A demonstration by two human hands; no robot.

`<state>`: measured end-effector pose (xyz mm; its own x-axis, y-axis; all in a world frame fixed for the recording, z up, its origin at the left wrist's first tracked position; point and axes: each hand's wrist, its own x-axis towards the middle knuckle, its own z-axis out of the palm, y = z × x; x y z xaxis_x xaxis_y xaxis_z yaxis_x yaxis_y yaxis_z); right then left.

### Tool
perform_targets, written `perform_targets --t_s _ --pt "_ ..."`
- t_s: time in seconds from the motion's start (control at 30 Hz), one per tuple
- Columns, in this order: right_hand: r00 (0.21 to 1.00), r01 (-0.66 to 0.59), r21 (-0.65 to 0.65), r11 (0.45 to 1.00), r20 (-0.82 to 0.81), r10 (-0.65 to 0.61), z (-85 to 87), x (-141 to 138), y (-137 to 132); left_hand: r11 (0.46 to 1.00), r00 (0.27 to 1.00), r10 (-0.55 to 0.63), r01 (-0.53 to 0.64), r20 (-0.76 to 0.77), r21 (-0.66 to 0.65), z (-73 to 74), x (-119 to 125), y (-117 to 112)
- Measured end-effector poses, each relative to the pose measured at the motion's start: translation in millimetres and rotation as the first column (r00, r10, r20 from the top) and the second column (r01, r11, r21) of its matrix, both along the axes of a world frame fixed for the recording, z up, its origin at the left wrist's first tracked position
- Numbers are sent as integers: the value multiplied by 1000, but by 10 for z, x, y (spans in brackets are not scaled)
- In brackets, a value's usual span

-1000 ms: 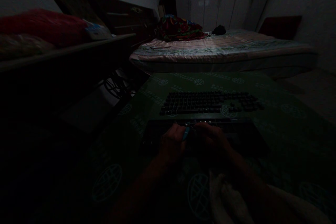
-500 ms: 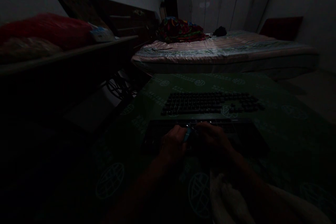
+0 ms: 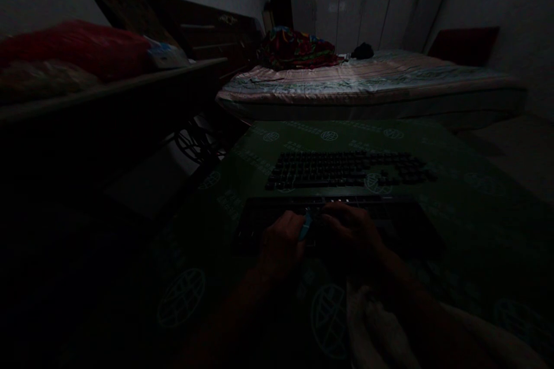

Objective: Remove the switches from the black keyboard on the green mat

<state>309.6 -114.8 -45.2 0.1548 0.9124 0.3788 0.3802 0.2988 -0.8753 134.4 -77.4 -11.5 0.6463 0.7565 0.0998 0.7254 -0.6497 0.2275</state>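
Note:
A black keyboard base (image 3: 398,230) lies across the green-covered table, much of it lost in shadow. My left hand (image 3: 283,239) is closed over its middle, gripping a small blue tool (image 3: 305,226) whose kind I cannot make out. Close beside it, my right hand (image 3: 352,225) has its fingers pinched together near the tool's upper end. Whatever those fingers hold is too dark to name. Behind the base, loose black keycaps (image 3: 320,169) are laid out in rows in a keyboard pattern, with gaps toward the right.
The green printed table cover (image 3: 234,179) spreads around the keyboard. A pale cloth (image 3: 376,323) lies by my right forearm. Beyond the table stands a bed (image 3: 346,86) with a red patterned blanket (image 3: 298,49). At left, a bench or shelf carries a red bag (image 3: 82,49).
My left hand has shifted slightly left and down, and the blue tool has tilted and moved a little with it. The right hand stays almost in place.

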Motion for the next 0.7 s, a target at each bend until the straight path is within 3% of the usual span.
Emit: perform_targets --t_s 0.43,0.7 --pt "995 -79 112 991 67 71 -9 30 -12 998 991 -24 15 131 67 -78 -86 2" --pt "975 -78 89 993 216 57 -70 37 5 993 973 -36 8 228 119 -118 -66 103"
